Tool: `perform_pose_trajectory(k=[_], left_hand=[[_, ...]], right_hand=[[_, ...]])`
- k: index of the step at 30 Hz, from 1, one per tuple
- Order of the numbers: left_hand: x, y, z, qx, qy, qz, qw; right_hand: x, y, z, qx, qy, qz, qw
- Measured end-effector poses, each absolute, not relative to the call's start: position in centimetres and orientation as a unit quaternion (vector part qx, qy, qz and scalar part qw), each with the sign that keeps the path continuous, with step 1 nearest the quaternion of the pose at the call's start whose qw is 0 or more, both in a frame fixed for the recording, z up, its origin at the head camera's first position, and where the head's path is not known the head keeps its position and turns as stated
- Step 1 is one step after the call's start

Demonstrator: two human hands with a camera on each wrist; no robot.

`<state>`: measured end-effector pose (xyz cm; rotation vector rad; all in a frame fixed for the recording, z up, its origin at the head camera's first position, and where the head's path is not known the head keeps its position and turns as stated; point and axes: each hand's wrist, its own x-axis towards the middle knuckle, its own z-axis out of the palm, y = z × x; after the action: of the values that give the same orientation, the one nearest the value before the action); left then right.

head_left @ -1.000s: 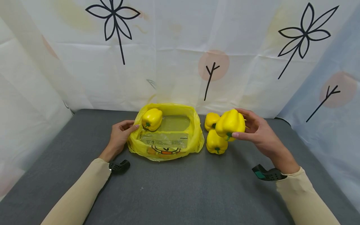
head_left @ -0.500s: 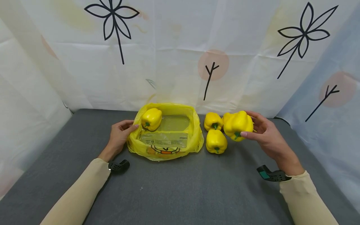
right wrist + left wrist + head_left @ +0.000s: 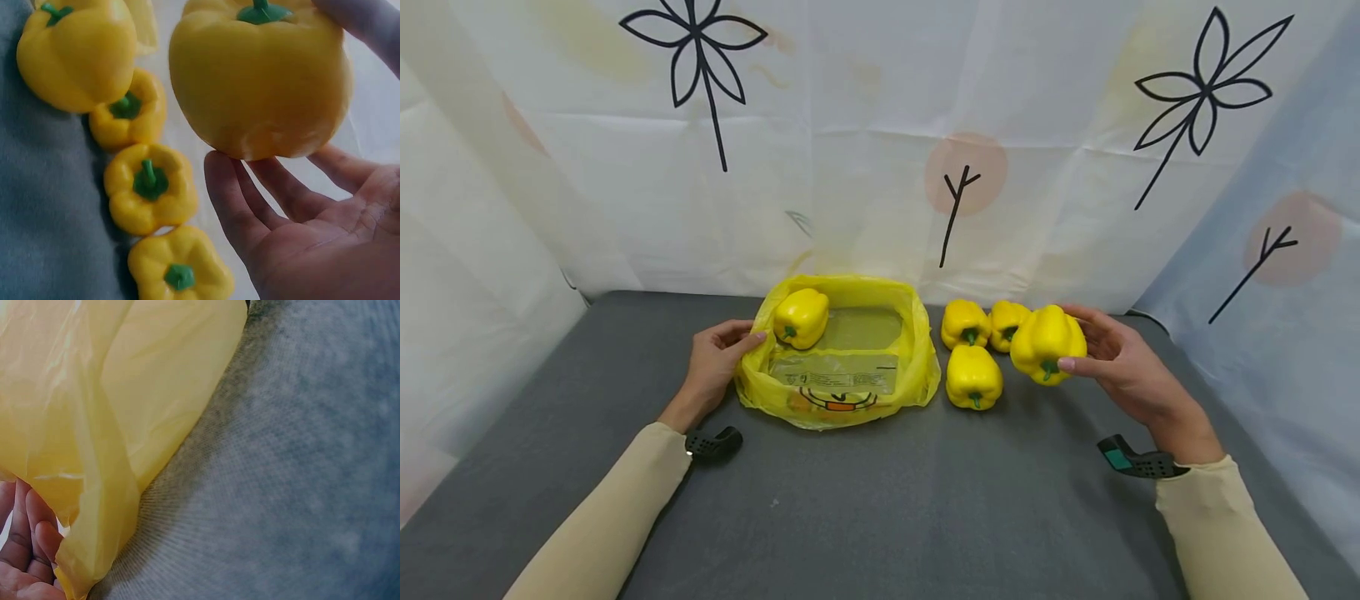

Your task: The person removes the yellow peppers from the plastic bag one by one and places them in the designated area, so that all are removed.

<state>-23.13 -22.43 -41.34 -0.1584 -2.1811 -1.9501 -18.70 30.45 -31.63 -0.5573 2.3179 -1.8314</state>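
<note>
My left hand point(image 3: 713, 362) pinches the left rim of a yellow plastic bag point(image 3: 838, 410), its mouth spread wide; its fingers point(image 3: 44, 519) meet the plastic in the left wrist view. Inside the bag, at the left, lies a yellow pepper point(image 3: 801, 318). My right hand point(image 3: 1131, 371) holds another yellow pepper point(image 3: 1048, 343) between thumb and fingers, stem toward me; it also shows large in the right wrist view point(image 3: 259, 81).
Just right of the bag stand yellow peppers: one at the back point(image 3: 965, 323), one beside it point(image 3: 1006, 323) and one in front point(image 3: 973, 377). The right wrist view shows several, including a lower one point(image 3: 181, 265). A printed cloth point(image 3: 865, 183) hangs behind the grey table point(image 3: 865, 508).
My right hand has moved right and slightly toward me with its pepper, uncovering more of the back peppers. My left hand keeps its hold on the bag.
</note>
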Motion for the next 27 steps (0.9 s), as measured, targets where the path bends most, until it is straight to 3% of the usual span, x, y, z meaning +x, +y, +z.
perform_pose_trajectory(k=[8,15,27], left_hand=[[-23.1,-22.4,-41.3,-0.051,-0.739,-0.663,0.106],[-23.0,-22.3,-41.2,-0.047,-0.740,-0.663,0.103],[-23.0,-22.3,-41.1,-0.050,-0.741,-0.662,0.104]], right_hand=[[-19.1,31.5,-32.4,-0.206,0.792,-0.565,0.104],[-19.5,31.9,-33.1,-0.173,0.818,-0.532,0.134],[-19.9,31.9,-34.3,-0.157,0.838,-0.499,0.153]])
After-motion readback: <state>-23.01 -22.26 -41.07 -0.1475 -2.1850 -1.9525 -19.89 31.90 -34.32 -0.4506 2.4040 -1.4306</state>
